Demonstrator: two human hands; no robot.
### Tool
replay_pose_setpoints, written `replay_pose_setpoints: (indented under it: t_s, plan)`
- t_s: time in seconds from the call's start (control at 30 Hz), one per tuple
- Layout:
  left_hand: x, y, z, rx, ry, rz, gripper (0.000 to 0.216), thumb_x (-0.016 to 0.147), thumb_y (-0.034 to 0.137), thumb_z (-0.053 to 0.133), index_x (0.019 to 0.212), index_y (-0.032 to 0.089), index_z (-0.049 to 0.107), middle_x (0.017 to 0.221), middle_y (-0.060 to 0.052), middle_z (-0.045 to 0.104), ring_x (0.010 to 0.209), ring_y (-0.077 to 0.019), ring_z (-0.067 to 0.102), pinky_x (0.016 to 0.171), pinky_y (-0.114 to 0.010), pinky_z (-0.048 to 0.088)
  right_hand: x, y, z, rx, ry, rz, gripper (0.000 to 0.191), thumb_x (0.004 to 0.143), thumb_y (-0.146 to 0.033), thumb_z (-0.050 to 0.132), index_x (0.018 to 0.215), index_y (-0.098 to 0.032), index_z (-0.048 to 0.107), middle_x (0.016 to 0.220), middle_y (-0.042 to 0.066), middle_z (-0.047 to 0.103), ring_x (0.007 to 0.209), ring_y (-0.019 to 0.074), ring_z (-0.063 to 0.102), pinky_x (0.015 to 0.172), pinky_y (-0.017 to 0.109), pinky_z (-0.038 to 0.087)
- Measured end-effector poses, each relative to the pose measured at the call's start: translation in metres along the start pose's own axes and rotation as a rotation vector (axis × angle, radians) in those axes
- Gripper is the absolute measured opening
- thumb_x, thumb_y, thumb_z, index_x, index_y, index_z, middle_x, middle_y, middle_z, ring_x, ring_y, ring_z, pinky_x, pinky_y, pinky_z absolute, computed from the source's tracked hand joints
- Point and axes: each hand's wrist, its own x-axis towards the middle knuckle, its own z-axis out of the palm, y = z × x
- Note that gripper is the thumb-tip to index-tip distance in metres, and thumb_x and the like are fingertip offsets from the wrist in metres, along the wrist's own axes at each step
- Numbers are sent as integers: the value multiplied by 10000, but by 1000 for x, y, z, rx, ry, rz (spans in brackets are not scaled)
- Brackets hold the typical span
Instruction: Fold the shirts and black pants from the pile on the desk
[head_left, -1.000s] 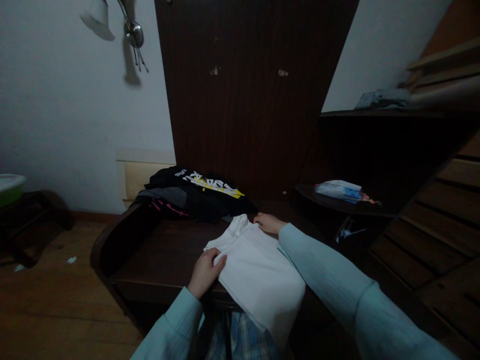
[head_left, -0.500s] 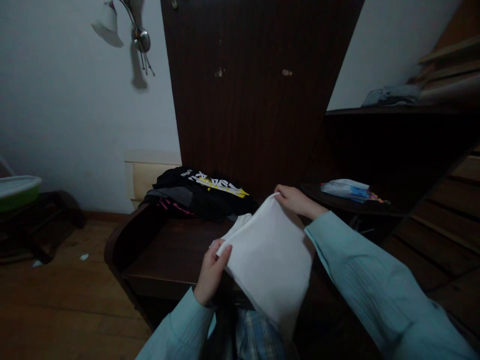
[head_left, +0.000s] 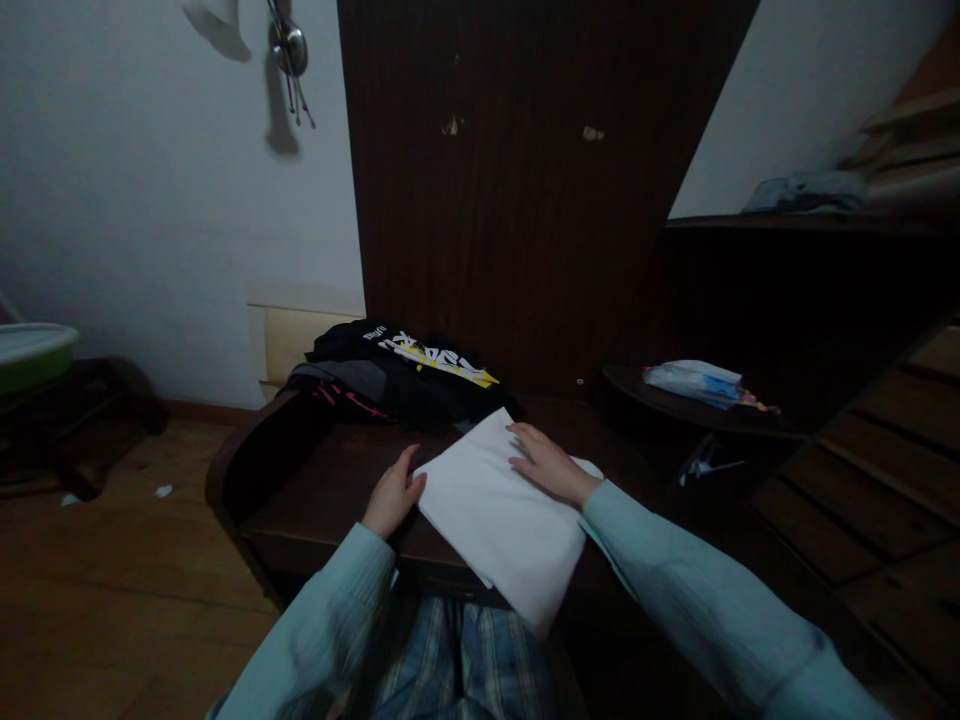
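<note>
A white cloth garment (head_left: pixel 495 505), folded over, lies on the dark wooden bench (head_left: pixel 300 500), its near corner hanging over the front edge. At its left edge is my left hand (head_left: pixel 391 497), thumb and fingers apart. Flat on the garment's upper right part rests my right hand (head_left: pixel 551 466), with fingers outstretched. Behind the garment lies a pile of dark clothes, topped by a black shirt (head_left: pixel 427 365) with white and yellow print.
On a curved shelf (head_left: pixel 622 385) at right sits a light-blue plastic packet (head_left: pixel 694 380). Folded grey-blue cloth (head_left: pixel 810 190) lies on the higher shelf. A green basin (head_left: pixel 37 365) stands on a low stool (head_left: pixel 112 400) at left. A wall lamp (head_left: pixel 289 48) hangs above.
The white garment, held up between both hands before, has come down onto the bench. Both hands have let go of its edge; the right one now lies flat on it.
</note>
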Motion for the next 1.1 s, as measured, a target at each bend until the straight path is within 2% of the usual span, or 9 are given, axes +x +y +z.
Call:
replay_pose_setpoints:
  t_s: [0.13,0.2,0.3,0.47,0.57,0.67,0.73,0.9,1.1]
  plan:
    - [-3,2,-6,105,-40,378,447,799,207,439,1245,211,401,1228,-82,489,1140,-215,429,952,-375,332,-70,-9,-13,111,-10,-89,403,859,-326,360,1238,-193,393,1235,103,467,1151,193,422,981,369,329]
    - [-5,-1,-8,104,-198,511,439,820,315,445,1250,234,400,1278,-63,456,1182,-205,390,985,-366,310,-103,-11,-10,94,-63,-70,563,786,-442,480,1274,-188,361,1267,122,447,1168,236,409,973,393,337]
    - [-10,-4,-10,153,-360,535,678,715,541,525,1282,205,363,1343,-108,377,1231,-266,323,1011,-426,268,-138,-10,12,-7,-120,-185,781,650,-527,604,1300,-182,340,1317,136,401,1209,293,352,997,455,285]
    - [-31,-1,-14,210,-413,543,909,583,627,591,1309,155,316,1369,-159,318,1253,-315,266,1016,-469,244,-163,-8,62,-170,237,-201,418,794,-205,443,1212,-191,451,1209,97,530,1148,235,439,965,455,306]
    - [-53,5,-16,255,-392,549,808,610,470,664,1290,170,347,1348,-138,360,1230,-294,309,999,-435,294,-168,-8,68,-127,398,-211,350,798,-131,397,1115,-209,524,1081,65,617,1036,205,528,881,395,388]
    - [-72,13,-19,298,-302,509,528,702,148,581,1210,202,447,1276,-98,462,1160,-243,405,963,-389,344,-164,-12,48,17,399,-183,266,797,-160,429,1008,-200,585,944,67,660,890,193,588,770,337,446]
    - [-76,18,-24,272,-278,512,439,700,69,526,1115,214,526,1170,-79,553,1061,-222,487,915,-373,379,-156,-16,26,138,327,-122,215,779,-173,457,923,-195,616,873,67,666,826,188,597,729,312,456]
    - [-59,33,-46,-49,-279,389,254,693,146,513,932,199,580,866,-29,648,815,-168,586,767,-297,446,-124,-22,-29,421,262,117,155,693,-181,512,808,-182,616,800,44,658,749,179,598,676,277,455]
    - [-1,73,-72,-506,207,141,364,652,343,571,958,159,500,869,-25,598,778,-160,579,678,-259,465,-77,-24,-75,810,476,214,292,614,-305,613,869,-164,600,875,42,656,817,191,583,721,282,438]
